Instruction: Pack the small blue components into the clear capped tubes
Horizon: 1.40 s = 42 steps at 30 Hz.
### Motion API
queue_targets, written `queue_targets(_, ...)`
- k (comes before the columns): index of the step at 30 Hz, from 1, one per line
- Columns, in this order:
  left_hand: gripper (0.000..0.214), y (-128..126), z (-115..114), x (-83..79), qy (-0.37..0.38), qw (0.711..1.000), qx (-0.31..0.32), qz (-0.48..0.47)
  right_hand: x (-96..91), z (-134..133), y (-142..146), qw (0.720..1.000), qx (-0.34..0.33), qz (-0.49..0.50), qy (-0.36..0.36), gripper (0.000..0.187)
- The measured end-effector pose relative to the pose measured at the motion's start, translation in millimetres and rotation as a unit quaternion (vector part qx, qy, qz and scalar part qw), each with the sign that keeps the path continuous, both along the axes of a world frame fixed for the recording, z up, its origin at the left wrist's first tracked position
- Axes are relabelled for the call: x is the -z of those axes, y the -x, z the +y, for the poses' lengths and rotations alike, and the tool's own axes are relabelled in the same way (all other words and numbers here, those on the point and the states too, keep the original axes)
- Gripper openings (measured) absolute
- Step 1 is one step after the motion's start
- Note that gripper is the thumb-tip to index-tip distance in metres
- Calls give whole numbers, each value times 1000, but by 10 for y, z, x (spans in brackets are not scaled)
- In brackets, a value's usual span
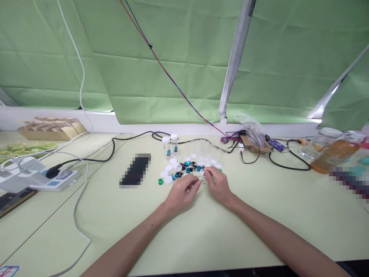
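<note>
My left hand [184,189] is closed, with thumb and fingertips pinched at the near side of a pile of small parts. What it pinches is too small to make out. Close by on the right, my right hand [217,184] is also closed in a pinch, near a few thin metal pieces [204,181] on the table. Beyond the hands lie several white caps [168,179] and blue-and-black small parts [188,169]. A green piece [160,181] sits to the left. Two clear capped tubes [174,145] stand upright behind, each with a blue part inside, beside several clear uncapped tubes [206,148].
A blurred dark rectangle [135,170] lies left of the pile. Farther left are a power strip [59,181] and cables. Along the back run black cords, with a small cardboard box [253,145] and plastic bag. Bottles [331,156] stand at the right.
</note>
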<state>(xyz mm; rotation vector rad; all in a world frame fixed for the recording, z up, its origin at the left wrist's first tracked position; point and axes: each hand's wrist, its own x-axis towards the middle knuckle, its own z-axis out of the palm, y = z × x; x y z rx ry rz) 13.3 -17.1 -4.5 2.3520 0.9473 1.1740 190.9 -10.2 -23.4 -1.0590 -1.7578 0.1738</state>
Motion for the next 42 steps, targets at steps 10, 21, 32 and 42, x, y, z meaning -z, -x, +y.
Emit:
queue_targets(10, 25, -108, -88, 80, 37, 980, 115, 156, -511, -38, 81, 993, -28, -116, -23, 18)
queue_targets(21, 24, -99, -67, 55, 55, 984, 110, 128, -1205, 577, 504, 925, 80, -345, 141, 27)
queue_targets(32, 24, -113, -66, 78, 41, 984, 115, 126, -1091, 784, 600, 902, 123, -374, 174, 23)
queue_targets(42, 20, -107, -70, 67, 35, 983, 126, 131, -992, 882, 597, 897, 117, -393, 167, 22)
